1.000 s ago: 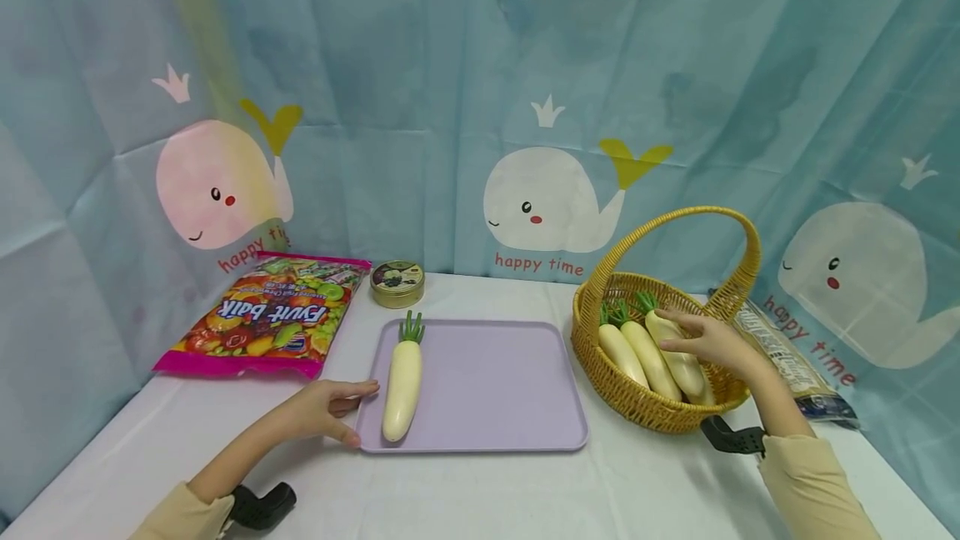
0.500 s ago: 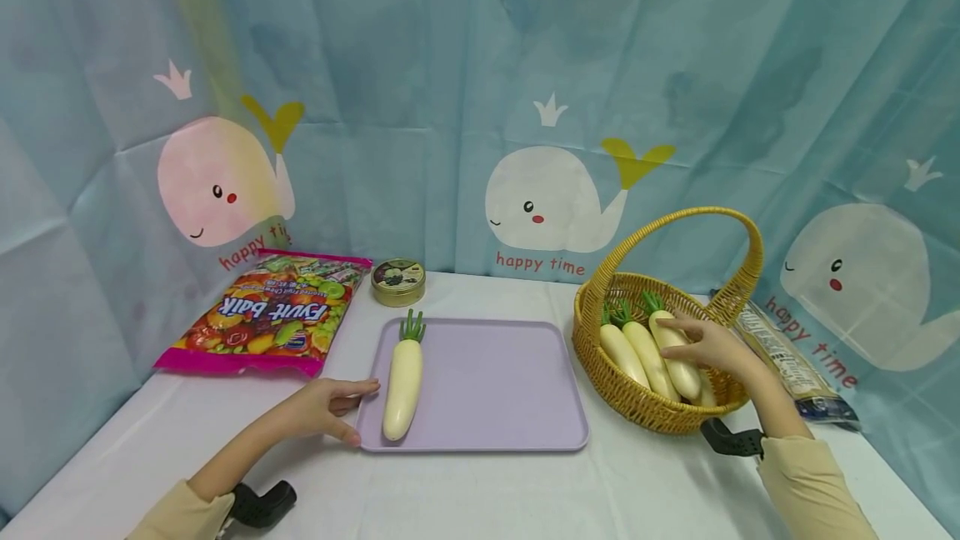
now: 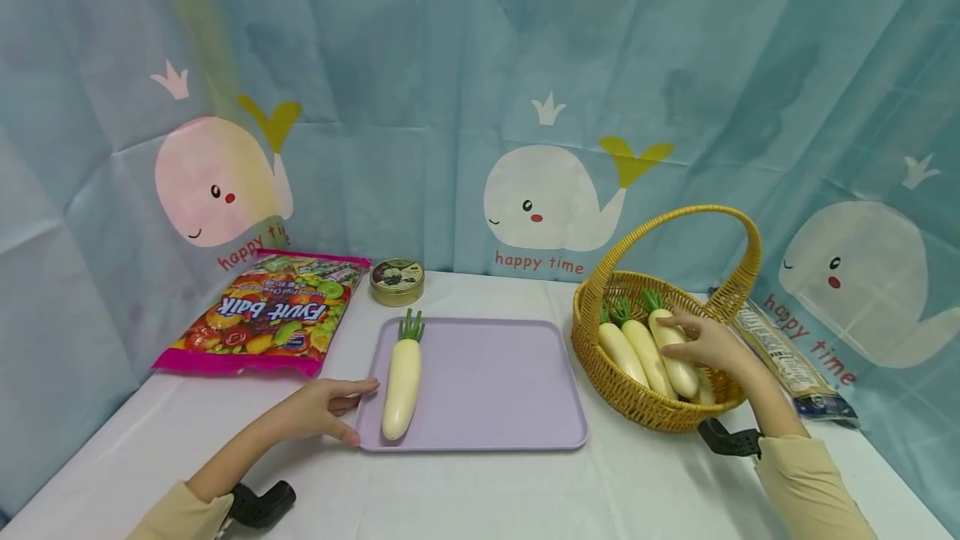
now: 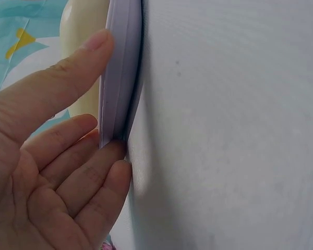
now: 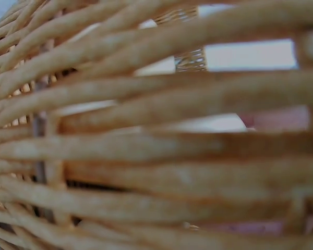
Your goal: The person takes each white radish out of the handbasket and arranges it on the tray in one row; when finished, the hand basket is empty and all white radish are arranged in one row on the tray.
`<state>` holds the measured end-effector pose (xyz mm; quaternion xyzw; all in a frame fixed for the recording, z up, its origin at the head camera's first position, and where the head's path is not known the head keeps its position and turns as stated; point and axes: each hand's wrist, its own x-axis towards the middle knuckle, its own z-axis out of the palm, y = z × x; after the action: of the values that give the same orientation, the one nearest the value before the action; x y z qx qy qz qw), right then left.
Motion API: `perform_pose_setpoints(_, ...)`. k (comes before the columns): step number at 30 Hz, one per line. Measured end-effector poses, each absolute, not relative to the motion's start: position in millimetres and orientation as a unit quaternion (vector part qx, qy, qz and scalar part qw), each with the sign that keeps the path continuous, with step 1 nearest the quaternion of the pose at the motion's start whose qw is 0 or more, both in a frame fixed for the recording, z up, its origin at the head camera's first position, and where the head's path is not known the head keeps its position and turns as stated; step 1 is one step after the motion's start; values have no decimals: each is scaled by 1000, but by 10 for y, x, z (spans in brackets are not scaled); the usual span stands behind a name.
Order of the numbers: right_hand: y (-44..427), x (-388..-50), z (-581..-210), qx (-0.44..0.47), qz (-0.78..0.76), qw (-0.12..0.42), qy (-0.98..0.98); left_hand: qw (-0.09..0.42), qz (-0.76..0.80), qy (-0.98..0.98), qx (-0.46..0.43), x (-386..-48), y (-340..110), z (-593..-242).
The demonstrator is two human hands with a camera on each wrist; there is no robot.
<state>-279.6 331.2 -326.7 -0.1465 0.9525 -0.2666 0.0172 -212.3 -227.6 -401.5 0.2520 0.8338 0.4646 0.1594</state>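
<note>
A white radish [image 3: 402, 390] with green stalks lies on the left side of a lilac tray [image 3: 495, 386]. My left hand [image 3: 318, 411] rests at the tray's left edge; in the left wrist view its thumb and loosely bent fingertips touch the rim. Inside a wicker basket [image 3: 637, 407] at the right lie several more white radishes. My right hand [image 3: 708, 344] reaches in under the basket's handle and grips the rightmost upper radish [image 3: 678, 373], thumb and fingers about its body. In the right wrist view the basket's woven wall [image 5: 161, 146] hides that hand.
A pink-edged candy bag [image 3: 270, 315] and a round gold tin [image 3: 397, 282] stand behind the tray to the left. Another printed packet [image 3: 791, 357] lies behind the basket. The arched handle [image 3: 675, 219] rises over the basket, and a whale-print curtain [image 3: 420, 148] closes off the back.
The radish under my right hand has shifted and turned slightly in the basket, with the fingers now closer about it. My left hand and the tray have stayed in place.
</note>
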Motion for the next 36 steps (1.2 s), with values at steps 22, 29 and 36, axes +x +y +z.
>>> perform_pose_setpoints(22,3242,-2830,-3305,-135,-240,-29,961,158,456,840,247,-2114,-2272,-3994)
perform_pose_setpoints(29,3172,-2894,-3277,-142,-260,-30,955,156,462,836,251,-2114,-2315,-4014)
perform_pose_setpoints(36,3247,-2851,-3267,-148,-248,6,957,162,463,834,253,-2144,-2303,-4027)
